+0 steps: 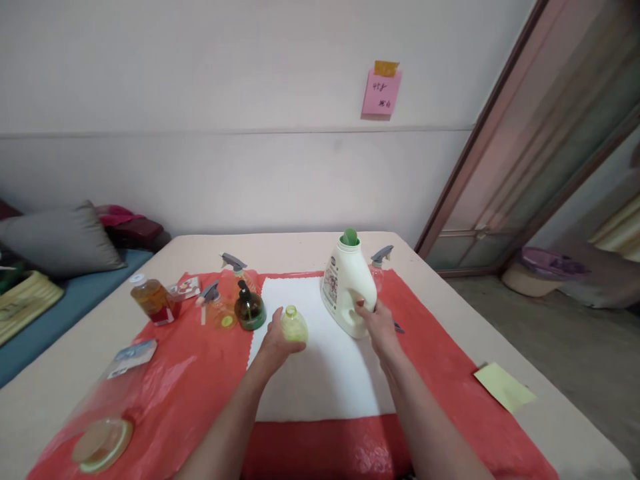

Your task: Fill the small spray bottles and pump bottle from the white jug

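Observation:
My left hand (275, 341) is wrapped round a small, translucent yellow-green bottle (295, 325) with an uncapped neck, over the white cloth (320, 393). To its right, my right hand (380, 325) grips the handle of a large cream detergent jug (345, 283). A green spout shows in the jug's open mouth, and the jug leans slightly. Left of my left hand stands a dark green pump bottle (250, 310). Clear spray bottles with grey triggers stand beside it, one nearer (216, 310) and one behind (240, 277). Another spray bottle (379, 272) is partly hidden behind the jug.
A red plastic sheet (195, 380) lies under the cloth. On the left are an amber bottle with a white cap (155, 300), a clear plastic bag (125, 373) and a round lidded container (103, 445). A yellow note (504, 387) lies near the right edge.

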Motion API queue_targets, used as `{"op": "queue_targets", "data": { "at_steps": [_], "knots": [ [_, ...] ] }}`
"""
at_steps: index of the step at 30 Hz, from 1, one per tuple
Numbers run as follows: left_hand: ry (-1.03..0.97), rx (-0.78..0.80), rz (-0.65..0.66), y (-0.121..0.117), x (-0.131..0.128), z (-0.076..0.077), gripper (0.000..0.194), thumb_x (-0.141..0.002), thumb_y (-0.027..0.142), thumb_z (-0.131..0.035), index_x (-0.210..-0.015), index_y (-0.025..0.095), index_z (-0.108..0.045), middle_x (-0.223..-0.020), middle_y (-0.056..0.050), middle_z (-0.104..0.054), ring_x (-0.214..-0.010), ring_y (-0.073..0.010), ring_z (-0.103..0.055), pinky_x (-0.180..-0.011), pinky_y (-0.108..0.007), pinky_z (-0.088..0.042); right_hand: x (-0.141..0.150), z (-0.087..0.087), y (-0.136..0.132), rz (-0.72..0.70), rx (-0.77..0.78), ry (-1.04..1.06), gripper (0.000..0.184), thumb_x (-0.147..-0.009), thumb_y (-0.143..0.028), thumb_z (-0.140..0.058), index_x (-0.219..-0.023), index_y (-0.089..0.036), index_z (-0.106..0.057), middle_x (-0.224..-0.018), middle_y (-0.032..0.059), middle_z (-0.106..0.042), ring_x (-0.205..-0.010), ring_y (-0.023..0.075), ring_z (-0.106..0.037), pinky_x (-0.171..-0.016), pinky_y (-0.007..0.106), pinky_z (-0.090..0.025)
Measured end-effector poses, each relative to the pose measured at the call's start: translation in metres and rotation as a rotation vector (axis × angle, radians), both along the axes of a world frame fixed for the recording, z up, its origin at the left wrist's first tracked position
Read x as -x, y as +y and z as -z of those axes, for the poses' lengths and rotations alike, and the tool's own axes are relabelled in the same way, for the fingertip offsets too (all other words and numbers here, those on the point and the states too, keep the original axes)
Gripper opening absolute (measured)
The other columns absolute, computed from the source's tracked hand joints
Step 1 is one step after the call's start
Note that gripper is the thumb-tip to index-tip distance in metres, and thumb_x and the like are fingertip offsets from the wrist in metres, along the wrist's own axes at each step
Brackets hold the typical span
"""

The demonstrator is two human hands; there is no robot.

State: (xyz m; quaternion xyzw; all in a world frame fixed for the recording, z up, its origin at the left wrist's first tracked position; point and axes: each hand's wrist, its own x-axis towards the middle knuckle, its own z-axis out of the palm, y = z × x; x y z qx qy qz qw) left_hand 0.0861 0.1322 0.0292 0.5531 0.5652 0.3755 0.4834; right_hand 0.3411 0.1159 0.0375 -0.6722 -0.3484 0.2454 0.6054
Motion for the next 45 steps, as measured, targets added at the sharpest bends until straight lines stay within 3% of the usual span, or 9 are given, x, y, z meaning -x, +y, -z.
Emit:
{"op": "queue_targets", "data": {
  "at_steps": [6,10,14,19,24,29,33,38,45],
  "knots": [
    [0.076,-0.157,-0.092,-0.014,0.002,-0.021,0.112,-0.062,0.038,-0.083,-0.154,0.013,-0.024,-0.158,-0.026,-0.033,-0.148,-0.0378,-0.033,-0.119,-0.052,-0.029,0.002,-0.014,0.0,0.086,-0.123,0.233,0.028,-0.053,-0.035,-0.07,-0.073,-0.019,-0.061,-0.066,-0.0028,-0.062,-0.063,0.0159,-0.055,-0.063,0.031,-0.042],
    [0.137,-0.382,-0.196,-0.037,-0.008,-0.04,0.087,-0.08,0.045,-0.071,-0.151,0.015,-0.032,-0.153,-0.022,-0.041,-0.146,-0.0356,-0.038,-0.119,-0.054,-0.031,-0.002,-0.048,-0.015,0.097,-0.206,0.284,0.036,-0.052,-0.038,-0.078,-0.079,-0.018,-0.064,-0.072,-0.0016,-0.064,-0.066,0.016,-0.057,-0.064,0.031,-0.045],
    [0.043,-0.495,-0.11,-0.063,-0.028,-0.044,0.073,-0.085,0.046,-0.068,-0.147,0.02,-0.039,-0.148,-0.018,-0.048,-0.141,-0.0332,-0.044,-0.117,-0.054,-0.036,-0.012,-0.092,-0.043,0.153,-0.249,0.218,0.044,-0.056,-0.042,-0.081,-0.091,-0.018,-0.07,-0.077,0.0008,-0.068,-0.067,0.0166,-0.056,-0.062,0.031,-0.043],
    [-0.238,-0.217,0.117,-0.086,-0.062,-0.046,0.086,-0.078,0.048,-0.077,-0.148,0.022,-0.036,-0.149,-0.02,-0.048,-0.134,-0.0339,-0.052,-0.11,-0.052,-0.042,-0.028,-0.13,-0.083,0.156,0.035,-0.463,0.042,-0.061,-0.059,-0.073,-0.084,-0.024,-0.073,-0.065,0.003,-0.066,-0.065,0.0222,-0.056,-0.061,0.034,-0.038],
    [-0.681,0.075,0.213,-0.09,-0.088,-0.049,0.088,-0.074,0.056,-0.08,-0.142,0.021,-0.036,-0.139,-0.018,-0.057,-0.126,-0.0308,-0.057,-0.104,-0.046,-0.047,-0.034,-0.127,-0.102,-0.114,0.359,-0.897,0.04,-0.057,-0.067,-0.07,-0.074,-0.031,-0.07,-0.061,0.0056,-0.067,-0.057,0.026,-0.056,-0.056,0.035,-0.031],
    [-0.759,0.347,0.244,-0.096,-0.095,-0.043,0.081,-0.072,0.066,-0.077,-0.134,0.026,-0.042,-0.145,-0.014,-0.05,-0.13,-0.0299,-0.053,-0.097,-0.043,-0.05,-0.036,-0.122,-0.112,-0.157,0.424,-1.069,0.04,-0.052,-0.066,-0.074,-0.073,-0.032,-0.068,-0.06,0.0078,-0.07,-0.053,0.0288,-0.059,-0.051,0.034,-0.029],
    [-0.84,0.397,0.277,-0.097,-0.097,-0.039,0.086,-0.07,0.072,-0.074,-0.136,0.025,-0.046,-0.142,-0.014,-0.051,-0.122,-0.0294,-0.056,-0.094,-0.043,-0.051,-0.034,-0.132,-0.117,-0.212,0.501,-1.113,0.038,-0.054,-0.064,-0.075,-0.072,-0.032,-0.066,-0.064,0.007,-0.073,-0.053,0.0292,-0.063,-0.047,0.034,-0.03],
    [-0.9,0.499,0.19,-0.088,-0.104,-0.032,0.084,-0.07,0.077,-0.07,-0.129,0.018,-0.054,-0.131,-0.015,-0.057,-0.113,-0.0298,-0.06,-0.092,-0.045,-0.051,-0.017,-0.144,-0.122,-0.26,0.559,-1.257,0.021,-0.079,-0.05,-0.059,-0.078,-0.029,-0.063,-0.071,0.0047,-0.074,-0.056,0.0256,-0.066,-0.048,0.031,-0.03],
    [-1.043,0.579,0.093,-0.081,-0.103,-0.031,0.088,-0.076,0.08,-0.06,-0.139,0.02,-0.049,-0.139,-0.017,-0.054,-0.12,-0.0347,-0.057,-0.099,-0.057,-0.048,0.013,-0.148,-0.128,-0.253,0.382,-1.463,0.007,-0.086,-0.028,-0.054,-0.082,-0.026,-0.059,-0.069,0.0007,-0.068,-0.055,0.0186,-0.061,-0.049,0.028,-0.028]
  ]
}}
